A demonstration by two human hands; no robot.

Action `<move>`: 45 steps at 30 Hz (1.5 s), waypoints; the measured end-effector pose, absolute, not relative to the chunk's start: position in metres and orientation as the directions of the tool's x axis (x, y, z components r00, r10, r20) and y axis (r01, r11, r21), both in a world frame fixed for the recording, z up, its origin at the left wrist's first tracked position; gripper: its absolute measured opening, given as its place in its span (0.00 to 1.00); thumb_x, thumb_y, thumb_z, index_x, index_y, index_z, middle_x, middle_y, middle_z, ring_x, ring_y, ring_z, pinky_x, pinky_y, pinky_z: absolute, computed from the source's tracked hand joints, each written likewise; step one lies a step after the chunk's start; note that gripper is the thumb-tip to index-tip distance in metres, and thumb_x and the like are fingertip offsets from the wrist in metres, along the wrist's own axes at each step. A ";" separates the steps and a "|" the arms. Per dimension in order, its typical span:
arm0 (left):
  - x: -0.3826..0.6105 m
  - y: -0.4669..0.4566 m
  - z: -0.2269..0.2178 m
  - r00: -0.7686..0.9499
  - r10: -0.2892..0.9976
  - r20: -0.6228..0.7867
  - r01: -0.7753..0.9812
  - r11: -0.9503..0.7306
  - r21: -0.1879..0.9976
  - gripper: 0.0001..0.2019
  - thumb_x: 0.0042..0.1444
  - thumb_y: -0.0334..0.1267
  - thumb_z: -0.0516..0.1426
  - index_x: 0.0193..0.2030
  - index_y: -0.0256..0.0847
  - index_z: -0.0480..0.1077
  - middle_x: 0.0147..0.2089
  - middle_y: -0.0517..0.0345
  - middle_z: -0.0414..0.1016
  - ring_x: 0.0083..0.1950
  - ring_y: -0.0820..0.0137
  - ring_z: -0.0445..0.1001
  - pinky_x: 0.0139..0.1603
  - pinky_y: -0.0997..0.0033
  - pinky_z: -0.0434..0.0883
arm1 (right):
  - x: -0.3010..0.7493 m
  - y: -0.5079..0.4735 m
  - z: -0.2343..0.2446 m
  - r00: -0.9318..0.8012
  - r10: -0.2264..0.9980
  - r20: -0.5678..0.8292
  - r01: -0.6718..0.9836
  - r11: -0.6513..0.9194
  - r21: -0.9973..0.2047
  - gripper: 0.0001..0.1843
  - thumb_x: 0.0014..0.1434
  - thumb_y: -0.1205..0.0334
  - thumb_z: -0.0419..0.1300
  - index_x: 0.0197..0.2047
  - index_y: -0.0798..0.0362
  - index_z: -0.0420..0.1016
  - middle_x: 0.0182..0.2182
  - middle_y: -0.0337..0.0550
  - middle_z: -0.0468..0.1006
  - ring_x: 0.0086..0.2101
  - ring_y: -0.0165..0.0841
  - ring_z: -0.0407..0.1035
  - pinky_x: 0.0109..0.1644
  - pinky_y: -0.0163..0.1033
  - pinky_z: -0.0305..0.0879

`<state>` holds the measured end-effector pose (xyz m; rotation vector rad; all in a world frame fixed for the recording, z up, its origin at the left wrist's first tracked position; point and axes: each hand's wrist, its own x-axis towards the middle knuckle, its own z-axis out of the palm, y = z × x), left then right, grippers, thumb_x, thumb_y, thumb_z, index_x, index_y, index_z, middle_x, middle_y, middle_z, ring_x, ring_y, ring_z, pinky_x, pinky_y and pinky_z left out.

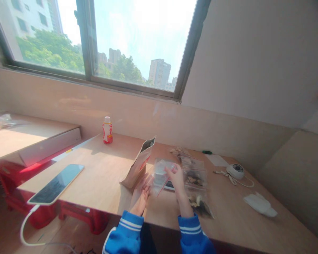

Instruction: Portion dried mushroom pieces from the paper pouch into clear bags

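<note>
My right hand (pixel 177 179) pinches a clear zip bag (pixel 161 185) by its red-edged strip. The bag hangs in front of a small white scale (pixel 170 187), hiding part of it. My left hand (pixel 141 194) holds nothing; its fingers are stretched out, palm partly upward. It lies between the zip bag and a brown paper bag (pixel 137 167), which stands open at the top with dark contents. Whether the left hand touches the paper bag, I cannot tell. Just right of my right hand lie filled clear bags of dried pieces (pixel 195 179), some dark and some pale.
A red-and-white bottle (pixel 107 130) stands at the back left. At the left edge lies a phone (pixel 57 183) on a white cable. To the right are a white dome camera (pixel 235 171), a white paper sheet (pixel 216 160) and a crumpled white bag (pixel 259 204). Red stools (pixel 82 215) stand below.
</note>
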<state>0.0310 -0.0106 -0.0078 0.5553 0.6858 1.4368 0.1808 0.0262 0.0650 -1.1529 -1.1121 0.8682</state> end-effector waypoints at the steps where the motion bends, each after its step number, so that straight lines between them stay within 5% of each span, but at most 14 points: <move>1: 0.031 -0.013 -0.005 -0.004 0.996 -0.084 -0.690 0.058 0.721 0.17 0.55 0.46 0.56 0.51 0.48 0.69 0.58 0.55 0.74 0.64 0.58 0.66 0.66 0.54 0.63 | 0.185 0.025 0.070 0.270 0.944 0.191 -0.014 0.203 -0.979 0.27 0.43 0.51 0.68 0.43 0.54 0.66 0.28 0.42 0.78 0.28 0.37 0.74 0.29 0.38 0.69; 5: 0.032 -0.022 0.008 -0.029 0.998 -0.050 -0.625 0.021 0.781 0.17 0.53 0.49 0.57 0.47 0.46 0.71 0.56 0.51 0.75 0.60 0.55 0.70 0.64 0.51 0.64 | 0.201 0.011 0.087 0.286 0.950 0.128 -0.087 0.159 -0.983 0.28 0.40 0.50 0.70 0.41 0.53 0.67 0.28 0.41 0.78 0.28 0.36 0.74 0.30 0.37 0.69; 9: 0.033 -0.030 0.029 -0.003 0.997 -0.080 -0.451 0.070 0.890 0.26 0.53 0.58 0.55 0.51 0.44 0.71 0.56 0.48 0.76 0.55 0.54 0.74 0.59 0.46 0.65 | 0.206 -0.009 0.093 0.012 0.992 0.123 -0.007 0.123 -0.992 0.26 0.42 0.52 0.70 0.43 0.53 0.70 0.24 0.36 0.76 0.26 0.33 0.71 0.28 0.34 0.65; 16: 0.033 -0.039 0.067 -0.076 0.996 0.052 -0.139 -0.062 0.988 0.25 0.43 0.58 0.62 0.39 0.38 0.78 0.40 0.50 0.81 0.42 0.60 0.76 0.43 0.64 0.71 | 0.194 -0.033 0.098 -0.159 0.978 0.137 0.076 0.150 -0.986 0.24 0.50 0.59 0.67 0.50 0.52 0.71 0.25 0.34 0.74 0.24 0.28 0.67 0.27 0.32 0.61; 20: 0.024 -0.043 0.071 -0.146 0.986 0.078 -0.072 -0.089 0.993 0.21 0.44 0.55 0.62 0.33 0.37 0.76 0.35 0.51 0.80 0.40 0.61 0.76 0.42 0.65 0.71 | 0.195 -0.039 0.105 -0.216 0.970 0.116 0.032 0.126 -0.992 0.25 0.49 0.60 0.68 0.51 0.52 0.70 0.25 0.33 0.75 0.24 0.28 0.67 0.28 0.32 0.62; 29: 0.022 -0.058 0.091 -0.241 0.965 0.106 -0.171 -0.150 0.974 0.22 0.49 0.58 0.59 0.39 0.40 0.69 0.42 0.50 0.79 0.41 0.63 0.78 0.43 0.64 0.73 | 0.191 -0.048 0.097 -0.003 0.990 0.141 -0.088 0.140 -0.986 0.20 0.44 0.52 0.72 0.36 0.54 0.73 0.25 0.40 0.79 0.22 0.29 0.68 0.25 0.33 0.62; 32: 0.022 -0.059 0.090 -0.118 0.992 0.045 -0.151 -0.063 0.986 0.26 0.47 0.59 0.60 0.45 0.40 0.71 0.47 0.49 0.77 0.41 0.63 0.77 0.36 0.68 0.74 | 0.190 -0.048 0.101 0.160 0.982 0.103 -0.133 0.125 -0.983 0.23 0.41 0.48 0.72 0.34 0.53 0.71 0.26 0.41 0.80 0.19 0.28 0.67 0.19 0.32 0.60; 35: 0.021 -0.058 0.087 0.092 0.996 -0.018 -0.097 0.027 0.995 0.26 0.42 0.58 0.63 0.41 0.39 0.75 0.40 0.50 0.77 0.35 0.66 0.76 0.28 0.72 0.72 | 0.192 -0.048 0.106 0.249 0.966 0.064 -0.157 0.106 -0.982 0.26 0.37 0.47 0.73 0.33 0.52 0.70 0.27 0.42 0.80 0.17 0.29 0.66 0.13 0.32 0.57; 40: 0.013 -0.061 0.090 0.179 0.979 -0.096 -0.119 0.119 0.986 0.31 0.46 0.63 0.57 0.46 0.37 0.74 0.40 0.49 0.74 0.30 0.68 0.74 0.19 0.73 0.71 | 0.192 -0.049 0.103 0.302 0.949 0.095 -0.127 0.138 -0.982 0.25 0.40 0.48 0.72 0.35 0.52 0.69 0.28 0.41 0.79 0.15 0.27 0.63 0.13 0.32 0.58; 45: 0.007 -0.072 0.094 0.285 0.954 -0.098 -0.039 0.114 0.993 0.30 0.43 0.51 0.65 0.54 0.46 0.68 0.43 0.51 0.74 0.35 0.66 0.75 0.20 0.78 0.70 | 0.190 -0.049 0.094 0.271 0.950 0.157 -0.088 0.186 -0.979 0.23 0.47 0.50 0.69 0.41 0.52 0.69 0.30 0.40 0.79 0.14 0.23 0.60 0.15 0.31 0.58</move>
